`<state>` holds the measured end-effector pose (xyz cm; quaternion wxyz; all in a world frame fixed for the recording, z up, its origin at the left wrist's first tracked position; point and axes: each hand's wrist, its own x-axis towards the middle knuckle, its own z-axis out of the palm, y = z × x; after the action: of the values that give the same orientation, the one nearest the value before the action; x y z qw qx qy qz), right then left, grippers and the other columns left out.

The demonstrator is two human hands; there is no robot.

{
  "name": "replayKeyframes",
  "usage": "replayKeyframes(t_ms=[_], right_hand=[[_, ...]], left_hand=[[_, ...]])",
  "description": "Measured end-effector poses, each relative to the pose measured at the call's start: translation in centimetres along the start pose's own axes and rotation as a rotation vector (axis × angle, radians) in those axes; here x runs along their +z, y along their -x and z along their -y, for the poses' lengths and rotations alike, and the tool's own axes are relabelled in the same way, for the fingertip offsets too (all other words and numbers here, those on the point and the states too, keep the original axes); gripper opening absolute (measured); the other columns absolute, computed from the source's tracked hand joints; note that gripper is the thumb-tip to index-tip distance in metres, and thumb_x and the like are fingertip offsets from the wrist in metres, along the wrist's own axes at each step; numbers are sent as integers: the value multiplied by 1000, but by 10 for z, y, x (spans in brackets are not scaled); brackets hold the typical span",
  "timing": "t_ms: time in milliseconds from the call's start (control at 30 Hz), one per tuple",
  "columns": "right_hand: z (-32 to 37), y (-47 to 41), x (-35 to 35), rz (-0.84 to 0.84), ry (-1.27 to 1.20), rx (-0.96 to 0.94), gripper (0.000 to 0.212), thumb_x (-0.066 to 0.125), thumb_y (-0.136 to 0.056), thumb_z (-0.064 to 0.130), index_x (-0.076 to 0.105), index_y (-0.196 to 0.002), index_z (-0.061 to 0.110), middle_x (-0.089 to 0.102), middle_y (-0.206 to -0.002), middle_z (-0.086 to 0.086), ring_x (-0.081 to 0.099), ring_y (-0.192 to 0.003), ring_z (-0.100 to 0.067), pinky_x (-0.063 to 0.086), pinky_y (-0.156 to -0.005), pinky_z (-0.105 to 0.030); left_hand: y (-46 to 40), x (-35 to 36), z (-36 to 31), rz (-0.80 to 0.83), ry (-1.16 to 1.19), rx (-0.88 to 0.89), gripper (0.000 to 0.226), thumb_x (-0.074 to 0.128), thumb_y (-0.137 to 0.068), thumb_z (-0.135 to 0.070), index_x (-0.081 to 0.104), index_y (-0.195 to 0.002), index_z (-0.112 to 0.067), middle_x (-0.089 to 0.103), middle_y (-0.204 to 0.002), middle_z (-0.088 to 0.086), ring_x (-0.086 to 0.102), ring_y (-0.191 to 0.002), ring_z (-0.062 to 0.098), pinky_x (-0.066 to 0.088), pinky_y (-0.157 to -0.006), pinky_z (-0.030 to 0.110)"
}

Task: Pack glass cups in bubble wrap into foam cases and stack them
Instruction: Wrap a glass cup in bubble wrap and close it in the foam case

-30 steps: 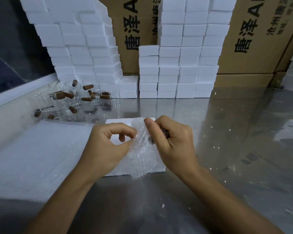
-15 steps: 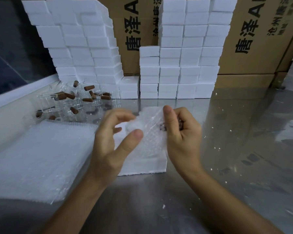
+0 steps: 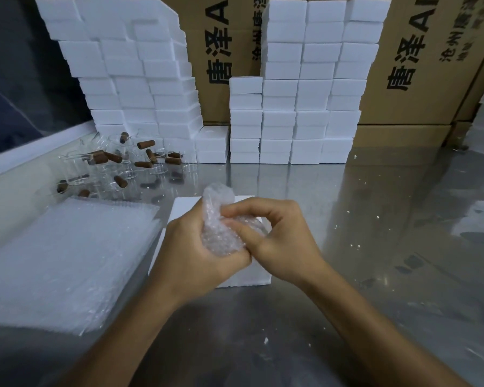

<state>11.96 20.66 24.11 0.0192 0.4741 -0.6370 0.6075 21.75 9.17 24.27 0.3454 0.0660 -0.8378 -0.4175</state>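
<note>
Both hands are bunched together over the middle of the table, forearms coming in from the bottom corners and meeting in a V. Left hand (image 3: 192, 254) is cupped around the bubble-wrapped bundle (image 3: 221, 233) from the left side, fingers hidden behind it, so it's gripping the wad. Right hand (image 3: 280, 238) comes in from the other side with the knuckles arched up, index finger and thumb curled in and pinching the wrap near its top. A loose tuft of wrap sticks up above the fingers (whatever is inside can't be made out through the plastic, so I can't tell if a cup is in there). All of this sits right above a white foam case (image 3: 243, 277) lying flat on the steel table (image 3: 389, 247), and the hands cover most of it. Just to the left of the case there's a flat stack of bubble wrap sheets (image 3: 65, 258). Further back on the left is a jumble of clear glass cups (image 3: 109, 163) with brown cork-looking stoppers (image 3: 146, 143), some lying on their sides. Behind that, white foam cases are stacked in two tall piles, one at the left (image 3: 129, 76) and one at centre-right (image 3: 308, 88), against big cardboard boxes (image 3: 419, 68) with black printed characters.
</note>
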Motion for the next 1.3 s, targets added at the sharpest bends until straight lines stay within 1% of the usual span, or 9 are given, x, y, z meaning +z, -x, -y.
replayKeyframes(t_ms=[167, 433, 533, 667, 767, 867, 1000, 1133, 1300], right_hand=[[7, 5, 7, 245, 171, -142, 45, 37, -100, 26, 53, -66, 2, 52, -63, -10, 49, -64, -23, 40, -64, -43], [6, 5, 14, 236, 256, -195, 38, 50, -98, 40, 39, -63, 29, 35, -52, 9, 42, -50, -12, 29, -53, -24], [9, 10, 13, 171, 156, -187, 14, 64, -90, 37, 53, -86, 30, 49, -67, 18, 50, -59, -3, 32, -58, -11], [10, 8, 10, 162, 194, -296, 70, 87, -71, 38, 55, -128, 11, 56, -117, 5, 59, -100, -13, 51, -75, -25], [9, 5, 9, 165, 338, -335, 74, 89, -68, 33, 53, -131, 16, 60, -119, 7, 58, -94, -9, 51, -73, -22], [8, 6, 10, 98, 278, -234, 60, 89, -67, 25, 60, -120, 19, 64, -99, 7, 58, -79, -10, 48, -64, -20], [14, 2, 4, 105, -73, 8, 46, 90, -64, 7, 65, -101, 15, 69, -88, -5, 69, -78, -25, 57, -64, -42], [18, -2, -3, 168, -321, 149, 43, 84, -64, -7, 71, -101, 13, 76, -91, -5, 74, -82, -20, 59, -70, -30], [16, -2, -8, 169, -510, 325, 32, 77, -63, 4, 74, -94, 13, 75, -89, -3, 71, -79, -15, 54, -67, -22]], left_hand=[[-3, -9, 1, -52, -122, 37, 56, 70, -50, -55, 58, -97, -28, 67, -80, -9, 65, -72, 13, 52, -57, 27], [-6, -14, 2, 50, -54, 112, 46, 80, -57, -36, 55, -92, -22, 66, -84, -6, 65, -69, 19, 53, -54, 42], [-7, -14, 1, 18, 86, 26, 50, 79, -51, -46, 56, -88, -20, 66, -81, 1, 65, -69, 24, 56, -58, 42], [-11, -19, 0, -105, 215, -59, 51, 78, -53, -50, 61, -88, -17, 66, -81, 3, 64, -73, 21, 55, -64, 35], [-10, -25, 1, 16, 292, -104, 46, 74, -61, -49, 65, -92, -18, 68, -85, 5, 66, -85, 26, 56, -71, 40], [-11, -27, 0, 93, 504, -179, 42, 63, -68, -52, 71, -96, -21, 67, -90, 8, 65, -83, 30, 48, -61, 42], [-12, -30, 1, 147, 756, -233, 51, 57, -69, -42, 72, -107, -13, 67, -90, 10, 61, -71, 22, 43, -49, 29], [-14, -33, 7, 293, 837, -270, 59, 59, -68, -32, 68, -121, -9, 63, -123, 25, 59, -99, 40, 46, -75, 47], [-15, -34, 11, 372, 1015, -338, 63, 80, -64, -43, 71, -113, -5, 66, -111, 18, 66, -85, 28, 56, -61, 37]])
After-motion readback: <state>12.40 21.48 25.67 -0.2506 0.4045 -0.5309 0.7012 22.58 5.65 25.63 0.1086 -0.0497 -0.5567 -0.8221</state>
